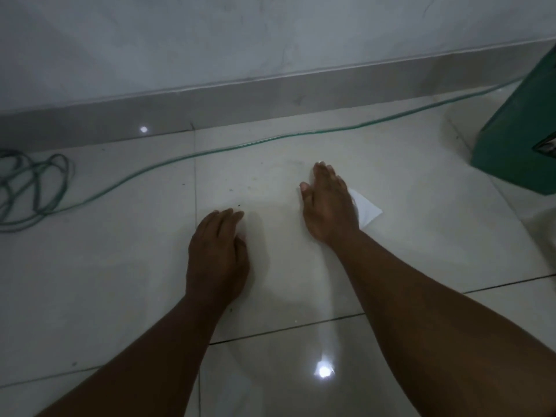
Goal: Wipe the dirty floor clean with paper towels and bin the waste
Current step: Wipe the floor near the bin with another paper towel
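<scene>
Beside the green cord, on the near side of it, your right hand presses a white paper towel flat to the floor, fingers together and extended. Your left hand rests nearer you, fingers loosely curled; whether it holds a towel you cannot tell. Wiping looks underway, not finished: dark specks remain between cord and hands. Nothing is binned yet. A green box, cut off past the cord's right end, may be the bin.

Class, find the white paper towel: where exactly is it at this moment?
In the head view, the paper towel lies on the tiled floor under the right hand, one corner jutting right toward the green box.
</scene>
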Demonstrator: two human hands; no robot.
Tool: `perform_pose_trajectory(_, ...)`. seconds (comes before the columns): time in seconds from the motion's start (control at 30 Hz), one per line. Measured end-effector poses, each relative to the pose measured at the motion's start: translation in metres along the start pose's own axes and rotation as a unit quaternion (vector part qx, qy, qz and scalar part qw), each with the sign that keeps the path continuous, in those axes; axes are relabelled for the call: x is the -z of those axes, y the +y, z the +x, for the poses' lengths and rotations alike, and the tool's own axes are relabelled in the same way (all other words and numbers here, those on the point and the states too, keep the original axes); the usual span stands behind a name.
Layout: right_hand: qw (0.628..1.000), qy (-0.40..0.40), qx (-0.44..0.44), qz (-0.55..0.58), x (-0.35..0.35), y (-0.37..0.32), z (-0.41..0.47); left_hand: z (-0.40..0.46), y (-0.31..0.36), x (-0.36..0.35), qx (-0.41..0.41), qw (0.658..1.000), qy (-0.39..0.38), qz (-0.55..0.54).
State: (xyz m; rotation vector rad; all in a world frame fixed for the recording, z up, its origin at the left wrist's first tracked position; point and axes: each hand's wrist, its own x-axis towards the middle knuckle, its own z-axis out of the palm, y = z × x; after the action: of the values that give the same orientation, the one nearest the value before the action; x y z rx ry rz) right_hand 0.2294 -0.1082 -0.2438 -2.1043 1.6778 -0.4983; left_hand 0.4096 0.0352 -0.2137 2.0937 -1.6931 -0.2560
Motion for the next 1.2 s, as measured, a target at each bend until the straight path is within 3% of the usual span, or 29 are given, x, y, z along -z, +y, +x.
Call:
perform_pose_trajectory(0.3, 0.982, -0.067, 0.163, 0.065, -0.069, -0.113, -0.076, -0.017, -0.045, 0.025, 0.055, 0.998, 0.029, -0.025)
perform_pose_trajectory(0.33, 0.981, -0.076, 0.153, 0.096, -0.073, -0.119, -0.080, -0.020, -0.047, 0.026, 0.062, 0.997, 0.035, -0.028)
perform_pose_trajectory(0.4, 0.961, -0.083, 0.051, 0.259, -0.065, -0.128, -0.075, -0.022, -0.049, 0.030, 0.067, 0.996, 0.046, -0.026)
perform_pose_trajectory(0.47, 0.925, -0.008, -0.033, 0.380, -0.046, -0.125, -0.065, -0.021, -0.044, 0.032, 0.051, 0.998, 0.046, -0.013)
perform_pose_trajectory(0.57, 0.928, 0.098, -0.084, 0.349, -0.016, -0.113, -0.056, -0.009, -0.026, 0.025, -0.036, 0.999, 0.002, 0.017)
perform_pose_trajectory(0.67, 0.934, 0.084, -0.112, 0.328, 0.005, -0.104, -0.059, 0.012, -0.006, 0.007, -0.126, 0.985, -0.078, 0.086)
perform_pose_trajectory(0.8, 0.949, 0.062, -0.103, 0.290, 0.018, -0.086, -0.075, 0.021, -0.008, -0.017, -0.102, 0.961, -0.199, 0.160)
perform_pose_trajectory(1.0, 0.961, 0.074, -0.045, 0.264, 0.023, -0.070, -0.098, 0.011, -0.013, -0.024, -0.069, 0.970, -0.175, 0.154)
perform_pose_trajectory(1.2, 0.959, 0.050, -0.056, 0.272, 0.021, -0.070, -0.123, -0.031, -0.037, -0.013, 0.020, 0.980, -0.136, 0.143)
